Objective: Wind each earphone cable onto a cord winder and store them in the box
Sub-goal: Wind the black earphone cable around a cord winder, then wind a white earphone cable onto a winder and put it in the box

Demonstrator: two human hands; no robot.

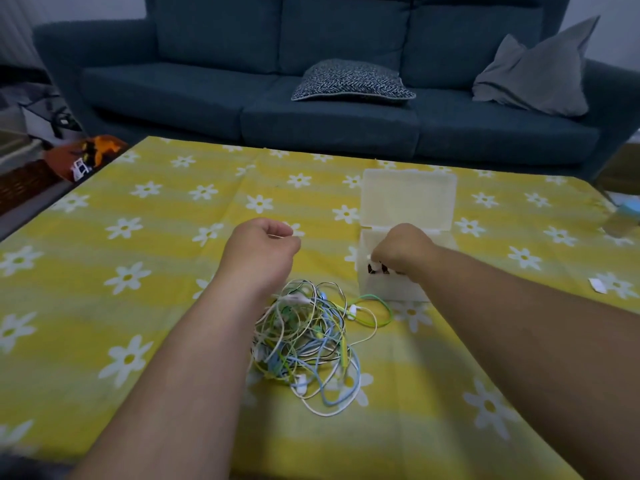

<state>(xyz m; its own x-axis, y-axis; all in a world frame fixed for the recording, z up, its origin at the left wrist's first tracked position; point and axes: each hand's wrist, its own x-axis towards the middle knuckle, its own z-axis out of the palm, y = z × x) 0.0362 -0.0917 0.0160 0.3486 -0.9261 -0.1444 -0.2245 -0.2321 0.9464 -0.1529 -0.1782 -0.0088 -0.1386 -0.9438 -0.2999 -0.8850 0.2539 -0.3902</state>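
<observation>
Translucent plastic is hiding most of what my right fingers (378, 253) are doing. They are curling down into the open box (391, 289), over some small dark and white pieces (375, 269) near its left end, and I cannot tell whether they are gripping one or only touching. The right hand (401, 251) is blocking the rest. The box lid (408, 199) is standing up behind it at twelve o'clock.

My left fingers (289, 242) are clenching into a loose fist with nothing showing in it. The left hand (261, 245) is hovering over the counter (138, 306), well apart from the box.

The earphone cables (304, 341) are lying in one tangled heap of white, green and blue, at seven o'clock from the box and just nearer to me than the left hand. None of them is looking wound.

I am judging this as the very start: fetching a winder out of the box, if that is what those pieces are. The next move is calling for a firm pinch on one piece, lifting it clear of the box wall, while the left hand is going down to tease a single cable out of the knot without dragging the whole heap.
</observation>
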